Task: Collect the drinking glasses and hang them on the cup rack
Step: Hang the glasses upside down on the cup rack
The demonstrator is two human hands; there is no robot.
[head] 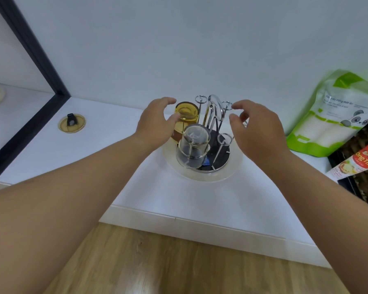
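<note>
At centre frame our left hand [157, 119] and right hand [257, 128] hover open and empty beside the cup rack [212, 128], where a clear glass [192, 146] and an amber glass [186, 115] hang inverted (pegs look thin). We judge a careless knock could tip either glass off.

2 glasses [192, 145] block rack [216, 124] left; right prongs free; bag [336, 115] far right.

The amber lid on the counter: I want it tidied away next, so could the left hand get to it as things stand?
Probably yes. The amber lid lies alone on the white counter, left of the left hand, which is open and holds nothing. Nothing lies between them.
</note>
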